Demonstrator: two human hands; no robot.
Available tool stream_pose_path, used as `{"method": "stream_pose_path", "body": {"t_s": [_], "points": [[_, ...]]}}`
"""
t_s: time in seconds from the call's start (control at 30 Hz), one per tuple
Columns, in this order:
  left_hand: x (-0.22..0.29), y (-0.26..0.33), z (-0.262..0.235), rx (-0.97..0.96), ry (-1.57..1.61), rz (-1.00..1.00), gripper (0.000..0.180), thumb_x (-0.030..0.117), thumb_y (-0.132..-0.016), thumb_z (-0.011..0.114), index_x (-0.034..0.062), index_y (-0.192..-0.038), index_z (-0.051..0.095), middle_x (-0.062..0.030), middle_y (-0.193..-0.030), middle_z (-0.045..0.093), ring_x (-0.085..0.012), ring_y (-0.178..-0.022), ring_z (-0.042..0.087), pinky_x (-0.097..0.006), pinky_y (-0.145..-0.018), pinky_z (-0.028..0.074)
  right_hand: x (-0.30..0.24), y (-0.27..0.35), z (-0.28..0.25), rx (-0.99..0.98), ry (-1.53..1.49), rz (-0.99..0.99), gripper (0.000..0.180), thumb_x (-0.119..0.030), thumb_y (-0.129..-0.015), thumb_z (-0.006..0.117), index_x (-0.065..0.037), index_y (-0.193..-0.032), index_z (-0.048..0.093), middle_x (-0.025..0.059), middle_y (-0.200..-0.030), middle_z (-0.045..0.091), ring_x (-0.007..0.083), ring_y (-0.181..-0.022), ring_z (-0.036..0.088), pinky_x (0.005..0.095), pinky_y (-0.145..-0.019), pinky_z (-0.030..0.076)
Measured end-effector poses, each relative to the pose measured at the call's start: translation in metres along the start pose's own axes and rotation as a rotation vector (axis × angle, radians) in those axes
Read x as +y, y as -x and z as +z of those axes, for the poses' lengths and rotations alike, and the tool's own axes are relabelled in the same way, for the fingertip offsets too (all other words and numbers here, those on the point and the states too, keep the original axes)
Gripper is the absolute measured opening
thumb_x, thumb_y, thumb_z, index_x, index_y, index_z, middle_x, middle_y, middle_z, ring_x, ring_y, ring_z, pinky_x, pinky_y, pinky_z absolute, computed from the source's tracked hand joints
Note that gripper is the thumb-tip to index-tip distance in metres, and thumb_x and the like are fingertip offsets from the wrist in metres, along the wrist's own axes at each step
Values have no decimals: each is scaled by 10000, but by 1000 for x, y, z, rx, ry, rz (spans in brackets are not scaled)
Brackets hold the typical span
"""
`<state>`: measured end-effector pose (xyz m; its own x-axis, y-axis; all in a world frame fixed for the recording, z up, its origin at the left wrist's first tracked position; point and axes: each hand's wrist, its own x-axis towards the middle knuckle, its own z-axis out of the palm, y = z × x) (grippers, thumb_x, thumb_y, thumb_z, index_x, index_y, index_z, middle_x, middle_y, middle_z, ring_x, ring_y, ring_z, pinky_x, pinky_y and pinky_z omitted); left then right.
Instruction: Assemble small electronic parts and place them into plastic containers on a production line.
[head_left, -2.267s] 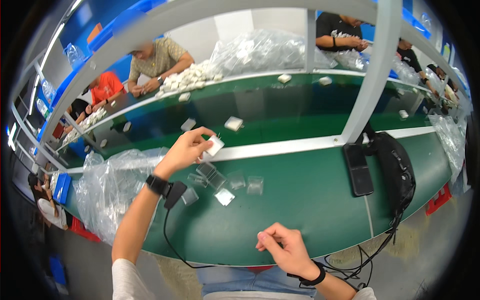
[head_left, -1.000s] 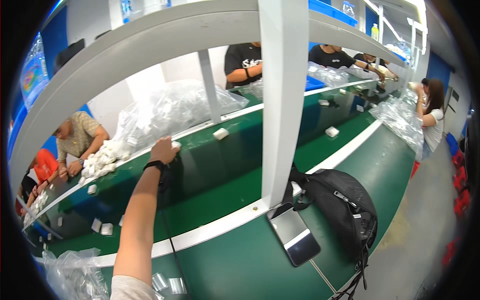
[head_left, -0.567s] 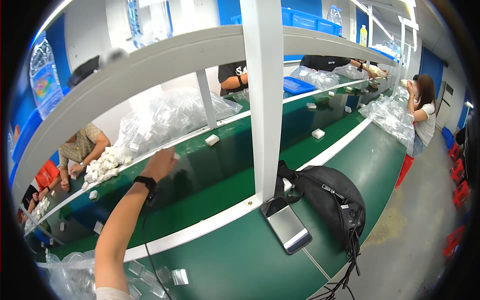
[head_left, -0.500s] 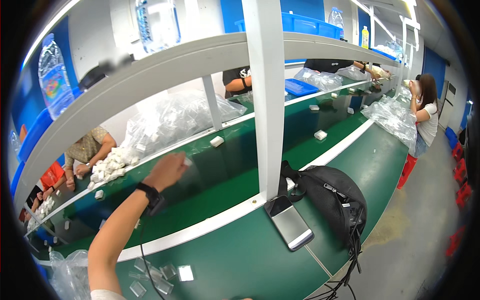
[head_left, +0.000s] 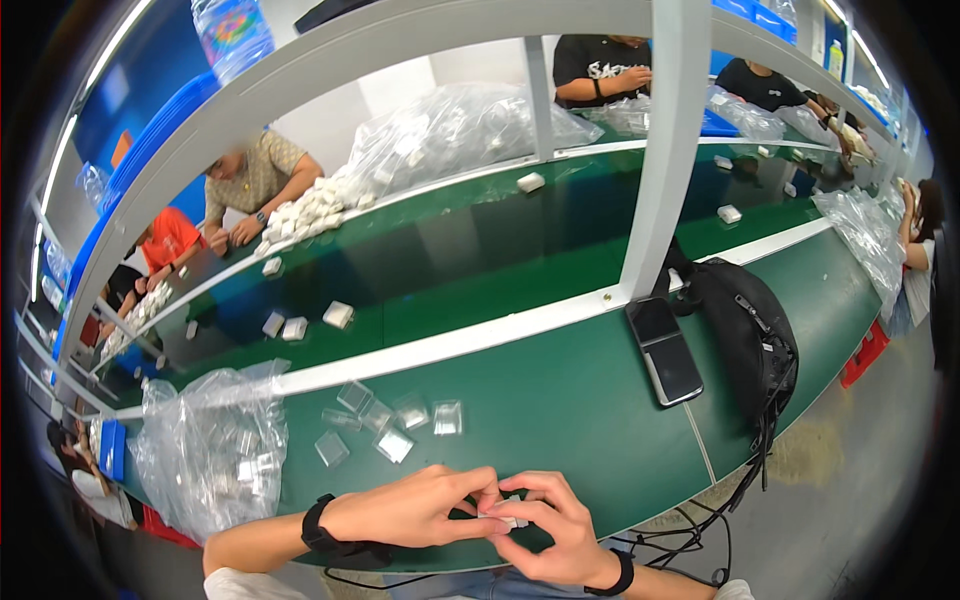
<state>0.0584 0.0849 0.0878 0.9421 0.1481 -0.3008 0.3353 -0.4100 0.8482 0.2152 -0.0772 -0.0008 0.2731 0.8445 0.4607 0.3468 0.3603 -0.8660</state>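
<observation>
Near the front edge of the green table, my two hands meet over a small white box-like piece (head_left: 508, 518). My left hand (head_left: 415, 510) pinches it from one side with thumb and fingertips. From the other side my right hand (head_left: 555, 530) grips it too, its fingers curled around it. Fingers cover much of the piece, so its exact kind does not show. Just beyond my left hand lie several clear plastic cases (head_left: 394, 445), loose on the table. A large clear plastic bag (head_left: 215, 450) with more pieces inside rests left of them.
A green conveyor belt (head_left: 440, 290) runs behind a white rail, carrying scattered white boxes (head_left: 338, 315). A white post (head_left: 668, 150) rises at centre right. A phone (head_left: 665, 350) and a black bag (head_left: 745, 330) with cables lie on the right. Co-workers sit across the belt.
My left hand has come back from over the belt to the table's near edge. Both hands now hold the small white piece together. The view has shifted, bringing the co-workers opposite further into sight.
</observation>
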Motion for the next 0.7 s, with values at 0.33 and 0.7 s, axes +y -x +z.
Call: {"method": "stream_pose_path", "body": {"t_s": [0.33,0.7], "points": [[-17,22,27,482,-628,369,311,165,-859,884,62,-910,595,-154,-1167,755,-270,-909,754,-366,-682,633,6,-14,-13,-150,-644,518,592,-132,-932,765,35,-1454,541,165,-1368,649,237,-1268,633,368,-1043,518],[-30,15,36,570,-1106,775,150,140,-853,737,58,-896,619,-216,-1301,706,-297,-1028,758,-365,-882,648,14,-7,-5,-228,-419,374,411,-33,-896,856,5,-1271,691,77,-1062,792,141,-998,743,310,-937,581]]}}
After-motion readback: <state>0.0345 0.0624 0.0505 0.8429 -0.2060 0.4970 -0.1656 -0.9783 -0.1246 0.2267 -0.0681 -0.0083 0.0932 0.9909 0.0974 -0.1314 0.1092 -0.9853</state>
